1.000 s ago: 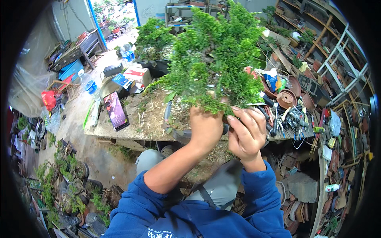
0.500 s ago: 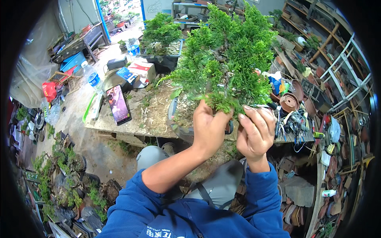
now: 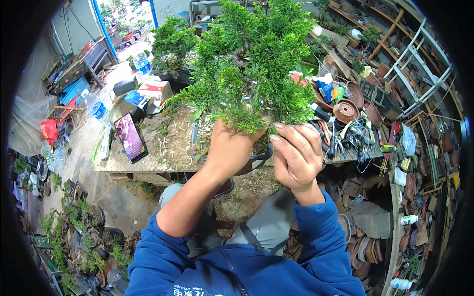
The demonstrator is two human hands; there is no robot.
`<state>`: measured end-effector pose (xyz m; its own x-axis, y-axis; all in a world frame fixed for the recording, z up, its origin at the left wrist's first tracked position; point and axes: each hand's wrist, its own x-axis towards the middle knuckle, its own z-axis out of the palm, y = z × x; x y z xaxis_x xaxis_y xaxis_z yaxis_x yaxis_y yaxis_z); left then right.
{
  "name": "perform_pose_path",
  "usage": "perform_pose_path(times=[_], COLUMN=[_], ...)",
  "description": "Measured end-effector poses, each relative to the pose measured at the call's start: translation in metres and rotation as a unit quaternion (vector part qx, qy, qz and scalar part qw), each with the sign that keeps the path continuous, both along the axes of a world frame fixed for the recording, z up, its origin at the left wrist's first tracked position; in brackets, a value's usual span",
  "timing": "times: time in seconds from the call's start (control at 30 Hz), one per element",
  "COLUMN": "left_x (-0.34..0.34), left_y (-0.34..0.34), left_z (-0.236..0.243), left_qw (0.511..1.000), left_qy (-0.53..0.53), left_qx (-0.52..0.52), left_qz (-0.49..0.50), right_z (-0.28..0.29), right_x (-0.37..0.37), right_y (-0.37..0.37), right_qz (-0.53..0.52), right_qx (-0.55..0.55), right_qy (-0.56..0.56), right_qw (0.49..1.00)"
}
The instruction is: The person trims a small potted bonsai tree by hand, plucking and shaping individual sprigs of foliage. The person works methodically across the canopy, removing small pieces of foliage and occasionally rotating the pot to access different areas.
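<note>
Soil-strewn grey workbench (image 3: 109,161) set in cluttered workshop (image 3: 118,200), bushy green conifer (image 3: 261,64) seen at eleven o'clock from bare right hand (image 3: 298,157), leafy green sprig (image 3: 271,130) pinched by it, bare left hand (image 3: 228,148) partly hidden, grip unclear.

left hand (image 3: 228,148) and right hand (image 3: 298,157) touch green foliage (image 3: 279,69)

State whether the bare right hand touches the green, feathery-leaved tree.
Touching: the head view shows the right hand pinching low foliage of the tree.
</note>
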<state>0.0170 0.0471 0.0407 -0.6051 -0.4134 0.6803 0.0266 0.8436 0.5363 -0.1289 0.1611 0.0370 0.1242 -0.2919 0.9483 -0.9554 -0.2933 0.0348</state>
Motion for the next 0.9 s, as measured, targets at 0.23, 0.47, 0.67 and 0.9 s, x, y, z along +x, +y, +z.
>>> perform_pose_path(times=[0.23, 0.47, 0.67, 0.9], left_x=[0.006, 0.011, 0.016, 0.049], left_y=[0.003, 0.004, 0.005, -0.005], left_z=[0.009, 0.015, 0.022, -0.008], left_qw=[0.971, 0.957, 0.873, 0.884], left_qy=[0.003, -0.029, -0.072, 0.027], left_qx=[0.201, 0.27, 0.453, 0.429], left_qz=[-0.128, -0.103, -0.165, -0.181], right_z=[-0.003, -0.003, -0.001, -0.002], right_x=[0.002, -0.001, -0.005, -0.038], right_y=[0.005, 0.005, 0.005, 0.027], right_qz=[0.008, -0.002, -0.004, -0.1], right_qx=[-0.001, -0.003, -0.02, -0.042], right_qy=[-0.033, -0.021, -0.028, -0.094], right_qw=[0.999, 1.0, 0.999, 0.99])
